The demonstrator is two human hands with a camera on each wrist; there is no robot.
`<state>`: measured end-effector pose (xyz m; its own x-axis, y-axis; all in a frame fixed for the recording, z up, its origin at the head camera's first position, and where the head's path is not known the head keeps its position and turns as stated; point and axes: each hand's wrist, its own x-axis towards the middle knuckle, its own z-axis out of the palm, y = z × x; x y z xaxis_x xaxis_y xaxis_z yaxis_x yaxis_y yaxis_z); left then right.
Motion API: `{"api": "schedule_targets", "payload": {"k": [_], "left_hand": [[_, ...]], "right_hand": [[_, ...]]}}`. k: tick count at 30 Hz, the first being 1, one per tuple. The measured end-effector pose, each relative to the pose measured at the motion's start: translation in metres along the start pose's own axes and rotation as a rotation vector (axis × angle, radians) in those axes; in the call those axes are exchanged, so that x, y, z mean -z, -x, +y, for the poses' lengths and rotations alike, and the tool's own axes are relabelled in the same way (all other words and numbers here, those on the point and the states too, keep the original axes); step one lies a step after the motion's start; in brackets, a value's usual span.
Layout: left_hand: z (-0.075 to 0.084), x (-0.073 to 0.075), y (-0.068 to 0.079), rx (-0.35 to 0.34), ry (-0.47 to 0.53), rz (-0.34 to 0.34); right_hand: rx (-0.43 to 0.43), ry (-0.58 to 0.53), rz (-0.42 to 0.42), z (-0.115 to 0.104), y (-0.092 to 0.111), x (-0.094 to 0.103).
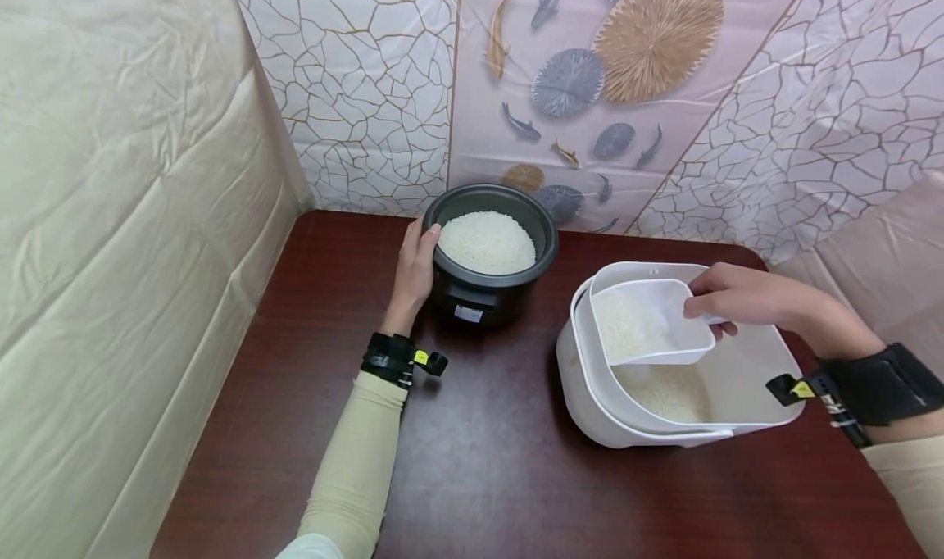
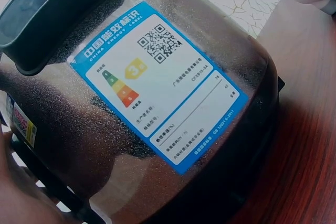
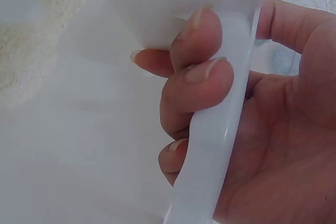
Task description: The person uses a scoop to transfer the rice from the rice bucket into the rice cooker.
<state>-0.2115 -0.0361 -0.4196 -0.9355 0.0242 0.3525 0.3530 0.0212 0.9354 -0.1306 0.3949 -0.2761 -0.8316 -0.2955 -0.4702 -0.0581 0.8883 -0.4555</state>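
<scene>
A black rice cooker [image 1: 472, 297] stands at the back of the table, with white rice [image 1: 488, 243] heaped inside. My left hand [image 1: 415, 268] holds it at its left side, thumb at the rim. The left wrist view shows the cooker's wall with a blue-edged energy label [image 2: 160, 87] and a black handle [image 2: 52, 182] by that hand. My right hand [image 1: 745, 301] grips the handle [image 3: 210, 156] of a white scoop [image 1: 682, 329], fingers curled round it. Rice lies in the scoop, which is over the white rice bin [image 1: 601, 415]; more rice [image 1: 667, 391] covers the bin's floor.
The dark red wooden table [image 1: 472, 461] extends in front of the cooker and bin. A patterned white and pink sheet [image 1: 369, 92] hangs behind the table. Cream quilted cloth [image 1: 147, 256] lines the left side.
</scene>
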Motion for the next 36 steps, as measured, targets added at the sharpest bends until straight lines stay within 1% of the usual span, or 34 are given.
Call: {"api": "schedule_targets", "payload": {"k": [6,13,19,21,26,27,31,36], "left_hand": [[0.000,-0.001,0.000,0.001,0.000,0.007],[-0.001,0.000,-0.001,0.009,0.001,-0.003],[0.000,0.000,-0.001,0.014,-0.003,0.002],[-0.009,0.000,-0.003,0.013,-0.003,0.004],[-0.038,-0.002,-0.012,0.005,-0.003,0.017],[-0.041,-0.002,-0.012,0.006,-0.009,0.020],[-0.045,-0.002,-0.014,0.003,-0.027,0.025],[-0.044,-0.002,-0.013,0.002,-0.029,0.020]], "right_hand": [[0.001,-0.001,0.015,0.002,0.003,0.000],[0.000,0.010,0.014,0.003,0.003,-0.001],[-0.009,0.014,0.030,0.001,0.003,-0.002],[-0.013,0.022,0.035,0.001,0.003,-0.002],[-0.016,0.035,0.045,0.001,0.004,-0.002],[-0.015,0.037,0.047,0.001,0.004,-0.001],[-0.013,0.053,0.059,0.002,0.006,0.000],[-0.016,0.059,0.068,0.002,0.008,0.002]]}}
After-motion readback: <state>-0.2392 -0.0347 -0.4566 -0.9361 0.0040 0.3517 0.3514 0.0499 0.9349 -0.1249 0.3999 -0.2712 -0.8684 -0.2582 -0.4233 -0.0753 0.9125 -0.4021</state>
